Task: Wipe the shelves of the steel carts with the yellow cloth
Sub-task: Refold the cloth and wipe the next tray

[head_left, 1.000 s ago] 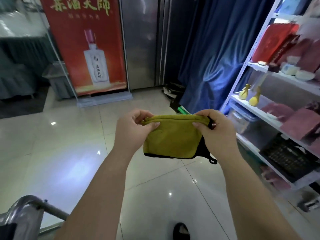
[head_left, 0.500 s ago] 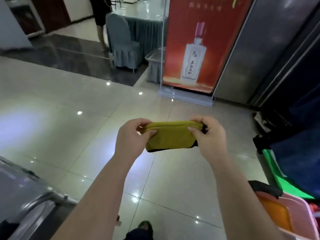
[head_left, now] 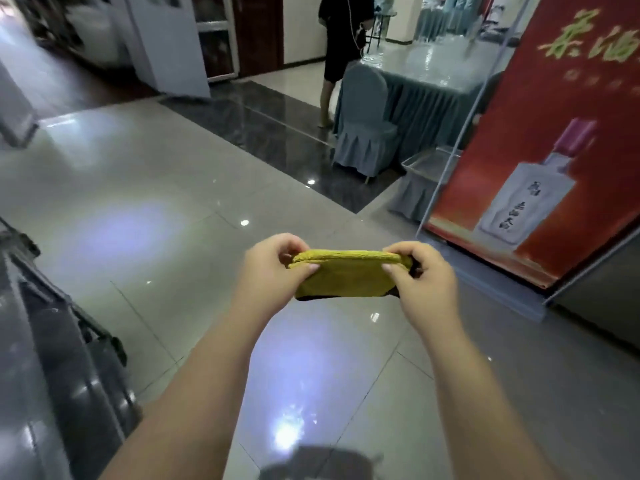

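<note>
Standing along the left edge of the tiled floor (head_left: 145, 202), a steel cart (head_left: 52, 358) is showing only dark, blurred metal, and its shelves cannot be told apart. The glossy floor is reflecting lights in pale patches. Towards the far left corner, a white door panel (head_left: 169, 43) is standing upright.

Further right, the left hand (head_left: 273, 271) is pinching the left end of the yellow cloth (head_left: 346, 275), its thumb pressing on the near face and its fingers curling over the top fold. The cloth is hanging folded in the air between the two hands, above the middle of the floor, well apart from the cart and touching no shelf. A dark edging is showing along its lower edge. The right hand (head_left: 422, 282) is grasping the right end in the same pinch.

At the far edge, a person in dark clothing (head_left: 341, 36) is standing just beside a chair (head_left: 367, 123) in a grey-blue cover, which is sitting against a draped table (head_left: 433, 81).

A red banner (head_left: 554, 150) is standing along the right edge, with a grey bin (head_left: 426, 181) just beside it. The banner is displaying a white bottle (head_left: 530, 202) with a purple cap. Yellow Chinese characters at its top are running off the frame and blurring; they cannot be read with confidence. Dark characters on the bottle label are likewise too blurred to read.
</note>
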Demonstrator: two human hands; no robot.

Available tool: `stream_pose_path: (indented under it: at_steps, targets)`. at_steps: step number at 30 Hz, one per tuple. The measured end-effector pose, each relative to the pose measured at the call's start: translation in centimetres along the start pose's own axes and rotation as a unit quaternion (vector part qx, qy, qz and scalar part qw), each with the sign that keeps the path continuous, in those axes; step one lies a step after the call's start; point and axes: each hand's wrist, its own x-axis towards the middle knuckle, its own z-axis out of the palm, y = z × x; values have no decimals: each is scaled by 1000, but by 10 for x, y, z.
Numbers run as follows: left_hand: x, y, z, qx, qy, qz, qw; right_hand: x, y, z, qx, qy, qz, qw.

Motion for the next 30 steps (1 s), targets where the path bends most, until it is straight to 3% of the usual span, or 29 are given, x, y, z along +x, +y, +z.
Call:
stream_pose_path:
  at_steps: [5, 9, 15, 20, 25, 30]
  targets:
    - [69, -51, -13, 33, 68, -84, 994, 103, 20, 79, 3, -109, -44, 993]
    - [108, -92, -36, 51, 180, -165, 968, 175, 29, 166, 39, -237, -81, 967]
    - [121, -127, -69, 87, 378, -299, 872, 246, 0, 297, 77, -453, -162, 873]
    - [107, -154, -94, 82, 498, -351, 788, 243, -32, 396, 125, -551, -216, 796]
    - [101, -197, -141, 60, 547, -393, 737, 223, -47, 489, 129, -636, -202, 734]
    - [115, -238, -201, 93, 551, -409, 721, 219, -73, 570, 123, -668, -171, 714]
